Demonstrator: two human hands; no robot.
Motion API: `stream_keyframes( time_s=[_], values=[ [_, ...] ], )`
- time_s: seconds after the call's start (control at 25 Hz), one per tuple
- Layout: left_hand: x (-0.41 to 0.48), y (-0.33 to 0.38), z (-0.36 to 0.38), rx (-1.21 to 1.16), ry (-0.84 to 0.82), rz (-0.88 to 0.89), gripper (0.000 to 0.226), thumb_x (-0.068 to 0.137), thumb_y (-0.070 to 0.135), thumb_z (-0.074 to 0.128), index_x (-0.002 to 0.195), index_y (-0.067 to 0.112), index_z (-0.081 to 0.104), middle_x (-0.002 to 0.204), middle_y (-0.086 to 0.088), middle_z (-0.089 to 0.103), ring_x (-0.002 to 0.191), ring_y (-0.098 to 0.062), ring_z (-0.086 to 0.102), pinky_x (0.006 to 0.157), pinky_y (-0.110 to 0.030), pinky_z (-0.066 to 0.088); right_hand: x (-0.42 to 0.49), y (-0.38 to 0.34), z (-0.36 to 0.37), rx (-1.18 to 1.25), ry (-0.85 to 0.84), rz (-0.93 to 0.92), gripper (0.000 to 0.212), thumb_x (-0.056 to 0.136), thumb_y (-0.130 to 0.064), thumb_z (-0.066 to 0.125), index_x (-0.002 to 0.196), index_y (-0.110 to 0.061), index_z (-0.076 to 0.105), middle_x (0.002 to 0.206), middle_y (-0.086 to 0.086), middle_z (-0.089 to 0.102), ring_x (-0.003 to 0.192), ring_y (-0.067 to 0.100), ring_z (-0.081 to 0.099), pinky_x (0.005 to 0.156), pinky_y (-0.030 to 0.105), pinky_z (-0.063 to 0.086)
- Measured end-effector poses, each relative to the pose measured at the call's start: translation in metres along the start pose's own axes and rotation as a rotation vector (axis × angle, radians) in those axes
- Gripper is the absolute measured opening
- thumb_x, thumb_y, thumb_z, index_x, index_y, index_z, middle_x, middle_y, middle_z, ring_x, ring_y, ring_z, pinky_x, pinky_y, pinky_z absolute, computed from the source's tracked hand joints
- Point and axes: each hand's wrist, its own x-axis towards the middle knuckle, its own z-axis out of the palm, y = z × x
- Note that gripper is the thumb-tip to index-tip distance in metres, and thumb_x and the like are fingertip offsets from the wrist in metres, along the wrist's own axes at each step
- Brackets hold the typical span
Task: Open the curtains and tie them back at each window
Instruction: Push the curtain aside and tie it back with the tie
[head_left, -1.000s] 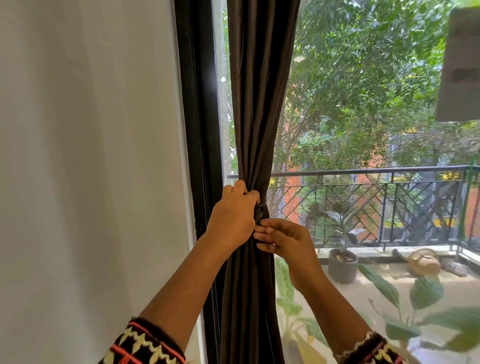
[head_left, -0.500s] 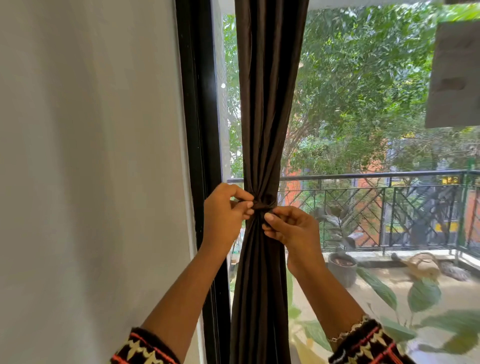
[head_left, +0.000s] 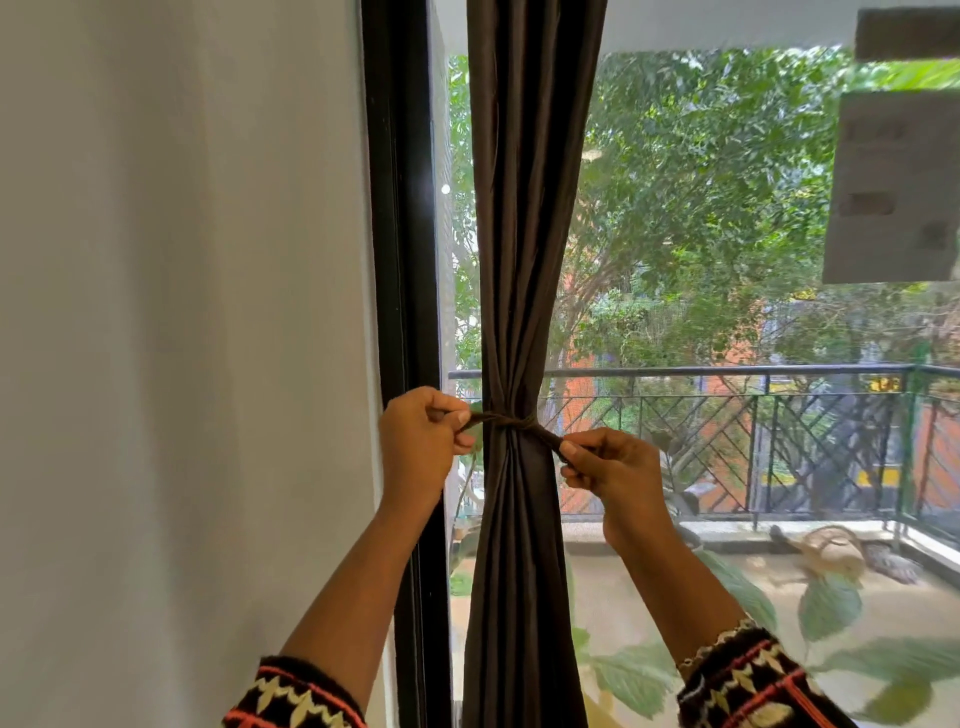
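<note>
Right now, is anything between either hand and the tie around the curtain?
Nothing visible. The left hand and right hand each pinch an end of the tie, which wraps the gathered curtain.

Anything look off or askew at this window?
Nothing stands out. The curtain hangs gathered near the frame, the tie cinches it, and the left hand and right hand each pinch one end.

The window frame (head_left: 400, 260) stands just left of the gathered curtain (head_left: 524, 234); only a narrow gap separates them. The glass (head_left: 727, 234) closes off the space behind. Right of the curtain, the room side is unobstructed.
</note>
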Motion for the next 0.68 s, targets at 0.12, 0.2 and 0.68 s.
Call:
stream_keyframes(
  time_s=[0.12,0.2,0.68],
  values=[
    [-0.020,-0.013,0.007,-0.012,0.001,-0.005,0.016,0.083,-0.009,0.057,0.074,0.003,0.062,0.068,-0.014,0.061,0.045,-0.005,0.059,0.052,-0.020,0.055,-0.002,0.000,0.004,-0.096,-0.027,-0.039,0.020,0.079,0.009,0.062,0.065,-0.006,0.063,0.049,0.000,0.060,0.043,0.007,0.054,0.047,0.018,0.045],
    [-0.036,-0.021,0.016,-0.032,-0.026,-0.002,0.024,0.083,-0.010,0.057,0.068,0.009,0.059,0.067,-0.008,0.060,0.047,-0.006,0.059,0.051,-0.018,0.054,-0.004,-0.001,0.007,-0.134,-0.023,-0.052,0.020,0.078,0.009,0.063,0.065,-0.006,0.064,0.052,0.004,0.059,0.044,0.006,0.053,0.048,0.018,0.044],
    [-0.031,-0.008,0.037,0.204,-0.049,0.277,0.029,0.078,0.017,0.072,0.067,0.033,0.050,0.077,0.009,0.051,0.070,-0.002,0.053,0.063,-0.007,0.041,-0.003,-0.018,0.005,-0.330,-0.048,-0.095,0.010,0.079,-0.004,0.067,0.070,-0.006,0.068,0.060,0.005,0.063,0.058,0.014,0.057,0.063,0.031,0.047]
  ],
)
